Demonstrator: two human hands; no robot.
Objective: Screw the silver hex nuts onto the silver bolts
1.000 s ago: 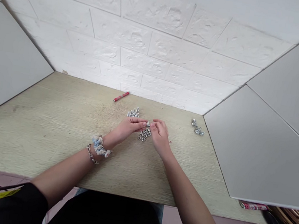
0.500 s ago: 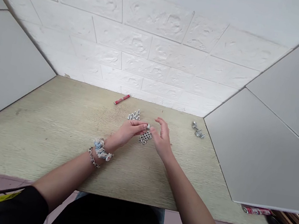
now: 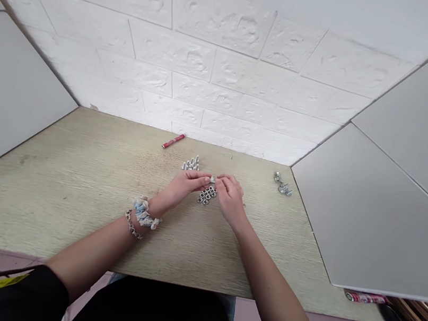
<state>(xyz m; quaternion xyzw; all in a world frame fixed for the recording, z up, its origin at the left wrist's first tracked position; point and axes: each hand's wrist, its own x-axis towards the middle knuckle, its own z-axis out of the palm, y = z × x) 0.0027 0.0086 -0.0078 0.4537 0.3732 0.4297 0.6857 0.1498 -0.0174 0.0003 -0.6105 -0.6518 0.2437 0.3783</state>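
Observation:
My left hand [image 3: 183,185] pinches a small metal bolt [image 3: 212,180] between thumb and fingertips. My right hand [image 3: 229,197] meets it from the right, its fingertips closed on the same bolt; whether a nut sits on it is too small to tell. Both hands hover just above a cluster of several loose metal nuts [image 3: 206,195] on the wooden table [image 3: 85,184]. A group of several upright bolts [image 3: 191,164] stands just behind my left hand. My left wrist wears a fabric band and a chain bracelet.
A red pen [image 3: 173,140] lies near the white brick wall at the back. A few assembled metal pieces [image 3: 282,185] lie at the table's right back corner. Grey panels flank the table. A wicker basket [image 3: 422,316] sits low on the right.
Half a second ago my right hand had opened and drawn slightly away from the bolt; now its fingers are back on it. My left hand has stayed put.

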